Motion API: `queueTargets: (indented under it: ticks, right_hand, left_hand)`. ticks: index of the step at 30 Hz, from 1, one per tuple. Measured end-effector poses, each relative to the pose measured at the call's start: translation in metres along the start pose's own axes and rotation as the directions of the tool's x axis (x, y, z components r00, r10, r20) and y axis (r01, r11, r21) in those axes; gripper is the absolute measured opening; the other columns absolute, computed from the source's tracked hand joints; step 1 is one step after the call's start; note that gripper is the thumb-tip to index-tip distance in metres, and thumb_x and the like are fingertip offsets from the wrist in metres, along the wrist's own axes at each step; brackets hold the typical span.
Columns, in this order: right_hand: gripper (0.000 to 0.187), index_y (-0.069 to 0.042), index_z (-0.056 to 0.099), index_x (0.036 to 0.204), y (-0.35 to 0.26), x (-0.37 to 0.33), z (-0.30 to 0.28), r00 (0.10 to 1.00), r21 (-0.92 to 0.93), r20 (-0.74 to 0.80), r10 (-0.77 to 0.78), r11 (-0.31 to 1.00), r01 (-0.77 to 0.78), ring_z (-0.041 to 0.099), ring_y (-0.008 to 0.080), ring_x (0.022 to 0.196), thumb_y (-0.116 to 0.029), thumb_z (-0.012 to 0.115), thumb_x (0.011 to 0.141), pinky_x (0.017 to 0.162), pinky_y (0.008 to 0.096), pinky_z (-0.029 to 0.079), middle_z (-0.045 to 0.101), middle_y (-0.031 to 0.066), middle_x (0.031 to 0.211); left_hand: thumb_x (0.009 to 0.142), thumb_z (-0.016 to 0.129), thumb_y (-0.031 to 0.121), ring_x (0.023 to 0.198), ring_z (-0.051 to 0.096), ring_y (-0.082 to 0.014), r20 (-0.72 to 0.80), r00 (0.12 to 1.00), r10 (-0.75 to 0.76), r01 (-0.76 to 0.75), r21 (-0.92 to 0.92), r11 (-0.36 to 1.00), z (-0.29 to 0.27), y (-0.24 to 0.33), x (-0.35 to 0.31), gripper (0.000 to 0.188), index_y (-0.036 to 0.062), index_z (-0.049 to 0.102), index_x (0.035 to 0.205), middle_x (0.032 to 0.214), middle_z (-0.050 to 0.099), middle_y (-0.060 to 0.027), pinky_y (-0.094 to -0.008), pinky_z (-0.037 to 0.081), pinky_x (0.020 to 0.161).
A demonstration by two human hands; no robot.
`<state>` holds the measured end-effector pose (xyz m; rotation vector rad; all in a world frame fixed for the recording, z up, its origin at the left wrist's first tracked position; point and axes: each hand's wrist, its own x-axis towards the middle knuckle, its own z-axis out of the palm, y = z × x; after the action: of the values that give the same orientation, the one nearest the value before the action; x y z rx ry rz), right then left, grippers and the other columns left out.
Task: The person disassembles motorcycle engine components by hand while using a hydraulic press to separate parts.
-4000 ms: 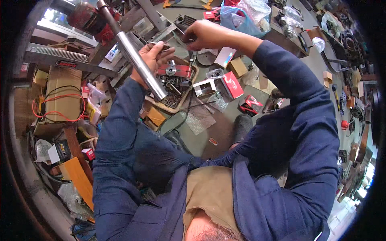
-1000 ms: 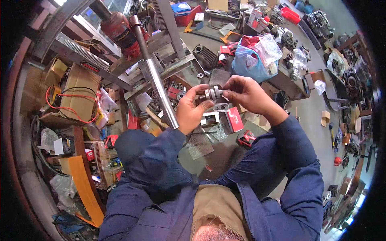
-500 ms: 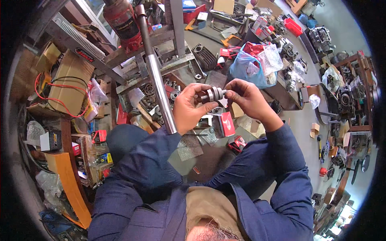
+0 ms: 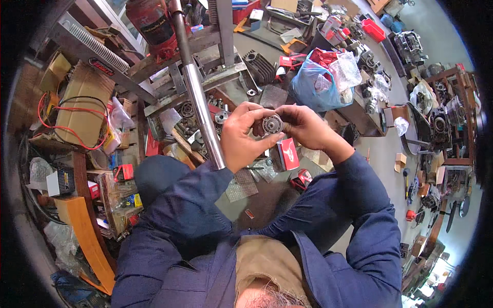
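Observation:
Both my hands meet in the middle of the head view around a small camshaft, a metal shaft with a round bearing at its end. The bearing's ringed face points up at me, so most of the shaft's length is hidden. My left hand is closed on it from the left, with thumb below and fingers above. My right hand grips it from the right, its fingers bent against the part. Just below the hands sits a red and white box. A long steel bar slants down beside my left wrist.
At upper left a press frame carries a red bottle jack. A blue plastic bag bulges with wrapped parts ahead on the right. Bubble wrap lies on the floor between my knees. A cardboard box stands at left.
The camshaft has turned from lying sideways, its discs in profile, to end-on with the bearing face upward. My right hand has come in closer to the left.

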<state>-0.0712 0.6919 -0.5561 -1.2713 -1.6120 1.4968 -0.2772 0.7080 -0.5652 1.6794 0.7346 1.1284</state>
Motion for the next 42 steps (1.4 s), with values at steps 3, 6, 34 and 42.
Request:
queueTargets:
  ticks: [3, 6, 34, 42]
  right_hand:
    - [0.021, 0.005, 0.058, 0.111, 0.010, 0.001, -0.001, 1.000, 0.053, 0.026, -0.008, 0.999, 0.007, 0.058, 0.0106, 0.098, -0.003, 0.058, 0.092, 0.088, 0.0299, 0.048, 0.065, 0.0066, 0.101]
    - [0.022, 0.005, 0.058, 0.113, 0.003, 0.003, 0.001, 0.999, 0.050, 0.053, -0.006, 0.999, 0.003, 0.058, 0.0110, 0.098, -0.005, 0.057, 0.093, 0.088, 0.0298, 0.048, 0.065, 0.0067, 0.102]
    - [0.017, 0.001, 0.061, 0.094, -0.033, -0.010, -0.009, 0.899, -0.377, -0.294, -0.326, 0.903, 0.204, 0.054, 0.0119, 0.070, -0.016, 0.060, 0.093, 0.067, 0.0301, 0.047, 0.059, 0.0074, 0.073]
    - [0.023, 0.002, 0.059, 0.094, -0.023, -0.013, -0.022, 0.956, -0.187, -0.289, -0.054, 0.982, -0.001, 0.054, 0.0114, 0.062, -0.022, 0.056, 0.096, 0.058, 0.0294, 0.046, 0.057, 0.0044, 0.071]
  left_hand:
    - [0.066, 0.085, 0.007, 0.087, 0.060, -0.0128, 0.005, 0.998, 0.057, -0.057, 0.148, 0.987, -0.001, 0.004, 0.002, 0.043, -0.0009, 0.067, 0.104, 0.100, 0.058, -0.0074, -0.0245, 0.051, 0.071]
    - [0.065, 0.086, 0.009, 0.087, 0.060, -0.0132, -0.013, 0.992, 0.127, -0.123, 0.181, 0.976, -0.001, 0.000, 0.002, 0.043, -0.0001, 0.068, 0.102, 0.098, 0.060, -0.0072, -0.0245, 0.051, 0.071]
    - [0.080, 0.073, -0.002, 0.102, 0.060, -0.0159, 0.045, 0.991, -0.129, 0.136, -0.225, 0.965, 0.000, -0.014, 0.003, 0.041, -0.0049, 0.056, 0.117, 0.111, 0.057, -0.0070, -0.0272, 0.050, 0.089]
    - [0.079, 0.073, -0.003, 0.103, 0.060, -0.0163, 0.124, 0.987, -0.103, 0.124, -0.168, 0.978, 0.005, -0.014, -0.005, 0.039, -0.0045, 0.058, 0.115, 0.112, 0.057, -0.0076, -0.0276, 0.051, 0.087]
